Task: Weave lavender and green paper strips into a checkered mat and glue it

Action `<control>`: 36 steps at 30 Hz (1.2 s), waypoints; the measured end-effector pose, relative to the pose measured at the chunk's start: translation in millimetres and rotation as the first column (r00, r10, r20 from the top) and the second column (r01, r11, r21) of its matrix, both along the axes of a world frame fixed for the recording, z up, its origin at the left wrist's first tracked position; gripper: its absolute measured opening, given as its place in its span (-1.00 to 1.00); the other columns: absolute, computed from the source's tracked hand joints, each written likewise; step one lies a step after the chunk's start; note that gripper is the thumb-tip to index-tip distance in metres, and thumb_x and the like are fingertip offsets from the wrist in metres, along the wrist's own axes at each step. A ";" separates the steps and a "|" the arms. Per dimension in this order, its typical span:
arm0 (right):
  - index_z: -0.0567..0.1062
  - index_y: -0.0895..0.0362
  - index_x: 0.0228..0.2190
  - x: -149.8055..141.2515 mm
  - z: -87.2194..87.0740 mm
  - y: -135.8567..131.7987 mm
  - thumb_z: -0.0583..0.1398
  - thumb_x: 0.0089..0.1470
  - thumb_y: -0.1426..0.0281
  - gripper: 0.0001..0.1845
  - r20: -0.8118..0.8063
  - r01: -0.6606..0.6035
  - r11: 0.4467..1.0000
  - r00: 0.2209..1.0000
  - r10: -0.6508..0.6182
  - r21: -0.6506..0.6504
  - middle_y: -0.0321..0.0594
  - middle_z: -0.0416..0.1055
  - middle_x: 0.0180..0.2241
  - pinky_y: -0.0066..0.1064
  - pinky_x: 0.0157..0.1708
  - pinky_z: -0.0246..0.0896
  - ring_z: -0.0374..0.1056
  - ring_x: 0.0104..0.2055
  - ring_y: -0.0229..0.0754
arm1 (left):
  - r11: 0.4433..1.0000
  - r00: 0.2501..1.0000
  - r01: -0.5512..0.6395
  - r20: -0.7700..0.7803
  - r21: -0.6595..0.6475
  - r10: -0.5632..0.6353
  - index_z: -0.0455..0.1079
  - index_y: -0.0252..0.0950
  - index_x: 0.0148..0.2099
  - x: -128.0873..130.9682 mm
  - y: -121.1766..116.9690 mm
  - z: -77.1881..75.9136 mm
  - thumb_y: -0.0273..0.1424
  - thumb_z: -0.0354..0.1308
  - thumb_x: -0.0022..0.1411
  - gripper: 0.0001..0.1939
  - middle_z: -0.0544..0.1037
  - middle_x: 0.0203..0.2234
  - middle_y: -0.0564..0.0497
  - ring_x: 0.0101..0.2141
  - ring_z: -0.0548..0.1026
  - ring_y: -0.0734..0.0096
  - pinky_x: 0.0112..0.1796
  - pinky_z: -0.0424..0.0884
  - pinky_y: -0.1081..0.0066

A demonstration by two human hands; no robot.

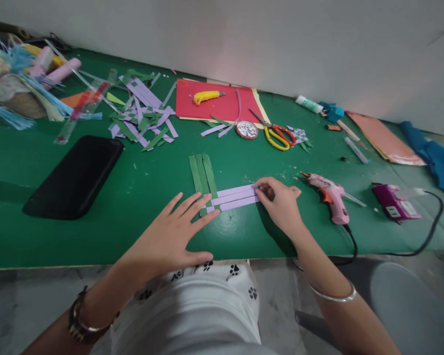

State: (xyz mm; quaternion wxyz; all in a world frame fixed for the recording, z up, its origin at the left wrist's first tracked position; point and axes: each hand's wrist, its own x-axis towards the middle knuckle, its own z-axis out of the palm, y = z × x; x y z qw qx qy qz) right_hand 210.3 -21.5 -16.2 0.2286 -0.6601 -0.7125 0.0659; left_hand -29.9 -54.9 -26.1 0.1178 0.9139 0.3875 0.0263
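On the green table lies a small weave of paper strips. Its green paper strips [203, 173] run away from me, and its lilac paper strips [235, 197] run to the right. They cross in a checkered corner, partly covered by my left fingers. My left hand [173, 227] is spread, with its fingertips resting at that corner. My right hand [281, 202] pinches the right end of a lilac strip between thumb and forefinger. A pink glue gun [331, 195] lies to the right of my right hand.
A black phone-like slab [76, 177] lies left. Behind are a pile of cut strips [144, 113], red paper [185, 103], a yellow cutter [207, 96], scissors [279, 135] and a round tin [247, 129]. A purple power box [395, 202] with a cable stands right.
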 end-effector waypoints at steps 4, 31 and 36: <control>0.43 0.10 -0.45 0.7 -1.9 1.7 0.06 -0.05 0.45 -0.86 0.034 -0.008 0.999 0.999 0.007 0.031 -0.32 0.40 -0.55 -0.34 -0.38 -0.21 0.20 -0.54 -0.29 | 1.000 1.000 -0.001 -0.006 -0.009 0.001 0.01 -0.11 0.22 0.3 0.0 1.3 0.09 -0.09 0.08 -0.28 0.01 0.21 -0.07 0.18 -0.02 0.11 0.11 -0.18 0.06; 0.42 0.03 -0.29 -40.3 -3.5 -37.7 -0.05 0.11 0.46 -0.73 0.076 -0.276 0.947 0.961 0.267 0.162 -0.21 0.35 -0.35 -0.28 -0.22 -0.01 0.23 -0.28 -0.20 | 0.999 1.000 -0.006 0.030 0.038 0.005 0.03 -0.12 0.21 -1.8 -2.0 -3.7 0.09 -0.10 0.08 -0.28 0.03 0.21 -0.06 0.18 -0.01 0.12 0.12 -0.21 0.06; 0.29 0.08 -0.26 -38.2 -1.8 -33.7 -0.03 0.04 0.53 -0.78 -0.323 -0.311 0.945 0.889 0.326 0.098 -0.33 0.18 -0.52 -0.45 -0.43 0.09 0.17 -0.45 -0.29 | 0.998 0.999 0.003 0.042 0.057 -0.005 0.03 -0.12 0.21 -1.9 -1.5 -3.5 0.09 -0.10 0.08 -0.29 0.03 0.21 -0.07 0.17 0.00 0.10 0.11 -0.19 0.05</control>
